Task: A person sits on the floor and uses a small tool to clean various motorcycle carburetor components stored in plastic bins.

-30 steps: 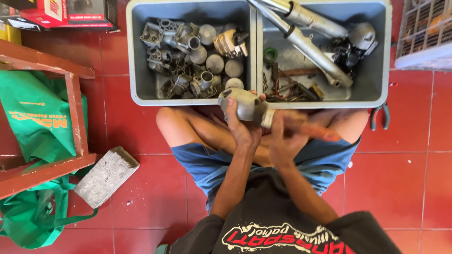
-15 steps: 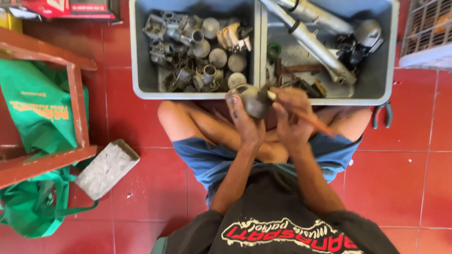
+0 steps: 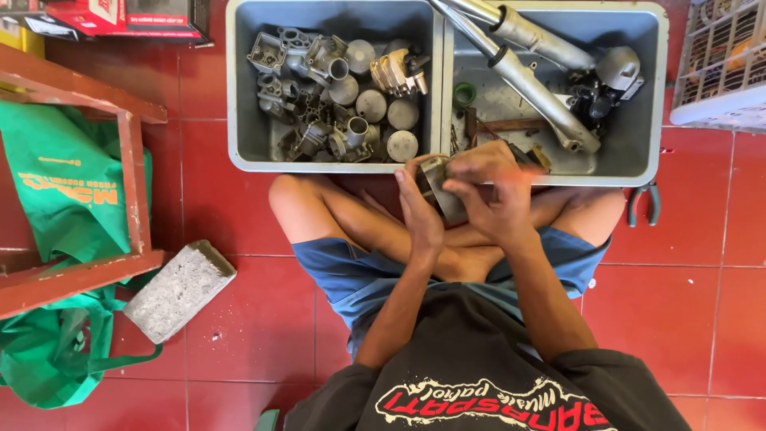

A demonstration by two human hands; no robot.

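Sitting cross-legged on the red floor, the person clamps the grip of both left hand (image 3: 421, 219) and right hand (image 3: 488, 195) on a small metal part (image 3: 441, 187) at frame centre, which could slip into the grey tray (image 3: 437, 88) if the fingers loosen.

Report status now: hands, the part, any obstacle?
Left hand and right hand both grip metal part over lap. Grey tray just ahead, apart. Nothing blocking.

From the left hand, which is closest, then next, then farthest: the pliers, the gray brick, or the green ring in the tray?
1. Green ring: in the right tray compartment, just above the left hand.
2. Pliers: on the floor, far right.
3. Gray brick: on the floor, far left.
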